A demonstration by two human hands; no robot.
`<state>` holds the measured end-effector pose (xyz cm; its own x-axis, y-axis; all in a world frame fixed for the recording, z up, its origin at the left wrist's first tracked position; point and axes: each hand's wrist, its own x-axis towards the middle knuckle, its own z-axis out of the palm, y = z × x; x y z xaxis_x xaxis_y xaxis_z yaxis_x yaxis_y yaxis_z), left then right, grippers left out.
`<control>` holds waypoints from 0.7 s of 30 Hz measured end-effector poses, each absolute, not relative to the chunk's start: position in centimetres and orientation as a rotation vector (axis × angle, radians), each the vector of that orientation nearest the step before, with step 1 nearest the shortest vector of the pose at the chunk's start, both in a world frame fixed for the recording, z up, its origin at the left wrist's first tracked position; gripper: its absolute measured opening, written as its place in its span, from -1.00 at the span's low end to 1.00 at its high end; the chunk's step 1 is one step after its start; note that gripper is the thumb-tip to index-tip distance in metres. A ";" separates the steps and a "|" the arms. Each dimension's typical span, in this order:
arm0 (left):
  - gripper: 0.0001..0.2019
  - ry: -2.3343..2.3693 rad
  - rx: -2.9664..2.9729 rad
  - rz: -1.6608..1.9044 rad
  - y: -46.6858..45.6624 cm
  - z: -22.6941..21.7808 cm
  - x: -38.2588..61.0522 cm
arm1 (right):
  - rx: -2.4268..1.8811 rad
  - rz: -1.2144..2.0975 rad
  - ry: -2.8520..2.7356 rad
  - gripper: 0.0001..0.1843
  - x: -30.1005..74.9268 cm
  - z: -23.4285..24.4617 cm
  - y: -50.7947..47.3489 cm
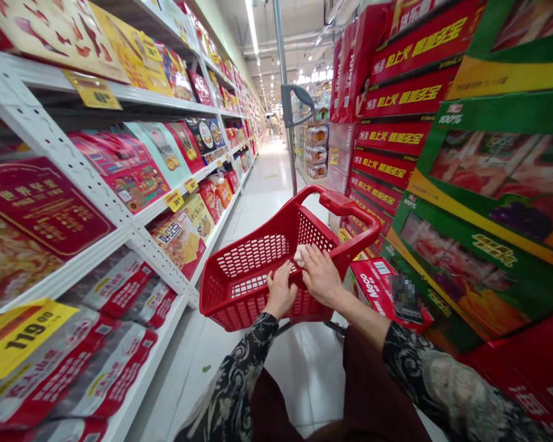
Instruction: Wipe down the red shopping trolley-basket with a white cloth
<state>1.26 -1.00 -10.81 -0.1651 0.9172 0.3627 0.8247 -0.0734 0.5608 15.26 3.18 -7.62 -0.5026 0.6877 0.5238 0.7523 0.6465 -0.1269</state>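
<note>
A red plastic shopping cart [239, 301] with a perforated basket stands right in front of me, turned so that its red handle [350, 233] is at the right. No goods show in the part of the basket that I can see. My right hand [320, 274] presses a crumpled white tissue [300, 254] against the near rim, fingers bent over it. Beside it on the left, my left hand [281, 290] grips the same rim with curled fingers. Part of the tissue is hidden under the right hand's fingers.
White shelves [129, 236] with boxed snacks line the left side. Tall stacks of red drink cartons [391, 138] and green juice boxes [488, 190] stand close on the right. A grey pole [283, 58] with a handle rises behind the cart. The tiled aisle [274, 162] runs ahead.
</note>
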 end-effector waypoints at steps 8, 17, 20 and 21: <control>-0.54 1.727 1.952 1.158 0.9 -7.7 5.3 | -1.137 0.105 -2.291 -0.32 17.6 -5.8 3.9; -0.63 2.019 2.171 1.108 1.1 -10.4 6.3 | -0.975 -0.066 -2.203 -0.28 21.5 -7.0 5.2; -0.64 2.081 2.251 1.115 -0.4 -11.9 3.6 | -0.977 -0.153 -2.227 -0.31 21.6 -7.5 5.0; -0.64 2.105 2.261 1.120 -0.7 -12.3 2.9 | -0.982 -0.167 -2.224 -0.31 21.5 -7.6 4.9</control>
<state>2.89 -0.75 -12.30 -0.0473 0.8280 0.5587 0.9260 -0.1734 0.3353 21.54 4.92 -7.64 -0.4761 0.6034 0.6397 0.6921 0.7059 -0.1507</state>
